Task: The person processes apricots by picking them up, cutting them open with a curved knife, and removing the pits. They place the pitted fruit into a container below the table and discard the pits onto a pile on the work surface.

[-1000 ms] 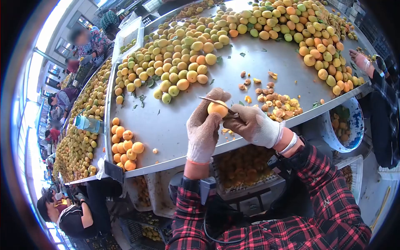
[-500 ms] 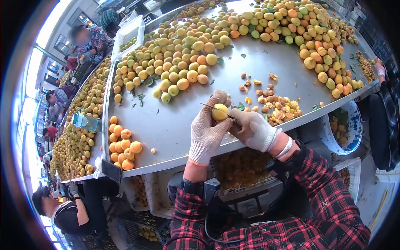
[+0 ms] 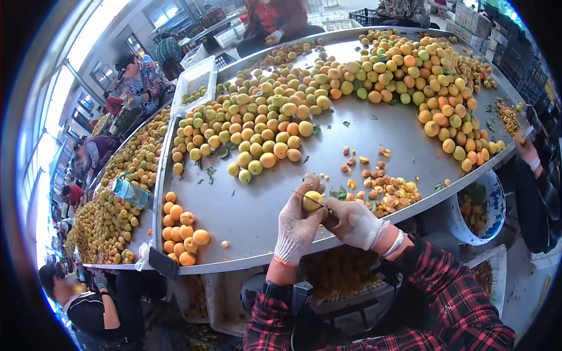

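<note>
A yellow apricot (image 3: 312,200) is gripped in the gloved fingers of my left hand (image 3: 294,229), above the near part of the metal table. My right hand (image 3: 357,225), also gloved, is closed around the end of a thin knife (image 3: 319,205). Its narrow dark blade lies across the apricot, edge-on to me, so how deep it sits cannot be told. Just beyond my right hand is a heap of apricot scraps and pits (image 3: 393,196). A small group of orange apricots (image 3: 186,233) rests left of my hands.
Large piles of apricots (image 3: 257,128) cover the far side of the metal table (image 3: 257,205). A turquoise-capped bottle (image 3: 133,193) stands at left. Below the right edge is a blue-patterned basin (image 3: 497,205). Crates sit under the table. Several people work around, one at right (image 3: 530,155).
My view has tilted up, so the table and hands appear lower and a person beyond the far edge shows more. Both hands keep their hold on the apricot and knife.
</note>
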A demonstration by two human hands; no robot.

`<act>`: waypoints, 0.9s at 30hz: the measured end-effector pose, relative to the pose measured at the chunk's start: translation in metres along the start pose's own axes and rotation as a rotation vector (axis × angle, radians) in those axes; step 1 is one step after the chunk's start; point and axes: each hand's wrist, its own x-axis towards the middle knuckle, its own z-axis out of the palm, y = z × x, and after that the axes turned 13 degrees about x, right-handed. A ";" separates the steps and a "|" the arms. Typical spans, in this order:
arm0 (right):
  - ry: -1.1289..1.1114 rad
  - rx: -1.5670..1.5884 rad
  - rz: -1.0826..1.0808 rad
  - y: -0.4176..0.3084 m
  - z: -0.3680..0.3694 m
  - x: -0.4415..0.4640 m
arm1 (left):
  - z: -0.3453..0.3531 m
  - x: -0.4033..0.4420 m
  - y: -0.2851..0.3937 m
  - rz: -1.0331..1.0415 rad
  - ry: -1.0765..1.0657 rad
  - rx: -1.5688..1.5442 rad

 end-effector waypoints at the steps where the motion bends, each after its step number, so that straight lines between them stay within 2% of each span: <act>1: -0.039 0.012 0.024 -0.001 0.000 -0.001 | -0.001 0.000 -0.001 0.052 0.002 0.071; 2: -0.037 0.016 0.022 -0.004 -0.001 -0.002 | 0.000 -0.002 -0.001 0.052 0.002 0.076; 4: 0.012 0.076 -0.018 -0.009 -0.006 -0.001 | 0.003 0.000 0.003 0.114 -0.074 -0.576; 9: 0.055 0.120 -0.052 -0.005 -0.007 0.003 | 0.017 0.003 -0.005 0.046 0.052 -0.342; 11: 0.083 0.119 -0.044 -0.010 -0.009 0.003 | 0.014 0.000 -0.016 -0.125 -0.116 -0.479; 12: 0.085 0.096 -0.024 -0.006 -0.007 0.003 | 0.014 0.003 -0.017 -0.059 -0.132 -0.484; 15: 0.078 0.058 0.018 -0.002 -0.004 0.003 | 0.012 0.002 -0.006 -0.017 -0.040 -0.372; 17: 0.062 0.005 0.018 0.001 -0.002 0.001 | 0.010 0.002 -0.006 0.000 -0.026 -0.413; 19: 0.050 -0.009 -0.010 0.000 -0.003 0.001 | 0.012 -0.001 0.008 -0.049 0.079 -0.135; 20: 0.050 -0.039 -0.018 0.000 -0.002 0.000 | 0.009 0.000 0.004 -0.032 0.062 -0.081; 22: 0.049 -0.068 -0.022 0.000 -0.001 -0.002 | 0.013 -0.002 0.003 -0.003 0.081 -0.128; 24: 0.041 0.126 -0.015 -0.004 -0.002 -0.001 | 0.015 -0.002 0.005 0.034 0.106 -0.176; 26: 0.043 0.176 -0.060 -0.007 -0.004 0.000 | 0.015 -0.001 0.010 0.098 0.106 -0.499; 27: 0.046 0.226 -0.106 -0.007 -0.005 0.002 | 0.013 -0.001 0.008 0.098 0.107 -0.499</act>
